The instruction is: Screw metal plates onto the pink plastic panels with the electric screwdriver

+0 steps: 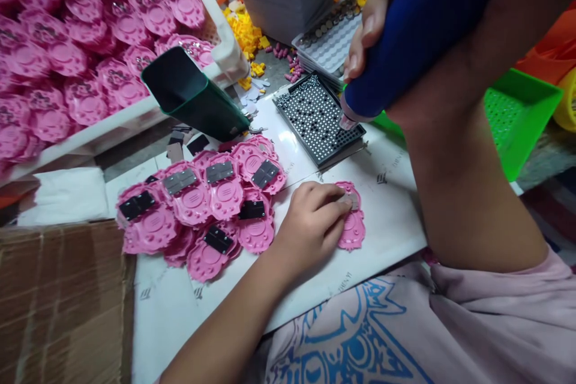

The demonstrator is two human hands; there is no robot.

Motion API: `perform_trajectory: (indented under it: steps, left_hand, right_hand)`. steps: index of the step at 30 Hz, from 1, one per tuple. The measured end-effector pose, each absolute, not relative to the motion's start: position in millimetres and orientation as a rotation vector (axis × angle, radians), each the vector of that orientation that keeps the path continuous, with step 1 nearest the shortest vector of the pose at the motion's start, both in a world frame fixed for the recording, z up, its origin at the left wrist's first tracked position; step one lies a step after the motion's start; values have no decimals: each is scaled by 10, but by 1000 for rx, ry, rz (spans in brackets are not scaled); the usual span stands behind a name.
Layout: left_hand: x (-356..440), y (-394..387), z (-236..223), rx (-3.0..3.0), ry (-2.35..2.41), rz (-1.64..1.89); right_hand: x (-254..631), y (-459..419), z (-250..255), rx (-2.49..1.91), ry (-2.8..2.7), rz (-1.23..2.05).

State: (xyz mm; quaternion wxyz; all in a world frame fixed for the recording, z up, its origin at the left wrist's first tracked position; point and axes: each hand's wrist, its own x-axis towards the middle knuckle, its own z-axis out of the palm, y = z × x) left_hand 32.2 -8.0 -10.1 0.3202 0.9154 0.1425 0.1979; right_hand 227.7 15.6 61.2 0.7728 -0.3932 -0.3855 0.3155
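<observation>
My left hand point(310, 225) rests on the white work surface, fingers closed on the edge of a pink plastic casing point(353, 231). A small grey cover lies in the casing's upper part, partly under my fingertips. My right hand point(371, 27) is wrapped round a blue electric screwdriver point(405, 42). The screwdriver points down, its tip over the right part of a black screw tray point(317, 117) with rows of small screws. Whether the tip touches a screw, I cannot tell. Left of my left hand lies a pile of pink casings point(225, 192) with black or grey covers.
A dark green bin point(193, 96) leans behind the pile. At upper left, a white crate point(216, 60) holds many pink casings. Stacked pale trays point(330, 42) stand behind the screw tray. A bright green basket point(522, 120) is at right, a cardboard box point(63, 300) at lower left.
</observation>
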Motion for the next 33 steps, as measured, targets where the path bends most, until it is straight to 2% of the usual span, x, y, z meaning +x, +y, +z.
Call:
perform_trajectory:
  steps: [3, 10, 20, 33]
  left_hand:
    - [320, -82, -96, 2400, 372, 511]
    - [315, -113, -105, 2402, 421, 507]
    - [279, -144, -151, 2478, 590, 597]
    - [281, -145, -152, 2469, 687, 616]
  right_hand:
    - [2279, 165, 562, -699, -948, 507]
    - [2283, 140, 572, -895, -931, 453]
    - [2313, 177, 509, -798, -926, 454]
    - [2325, 186, 482, -926, -903, 487]
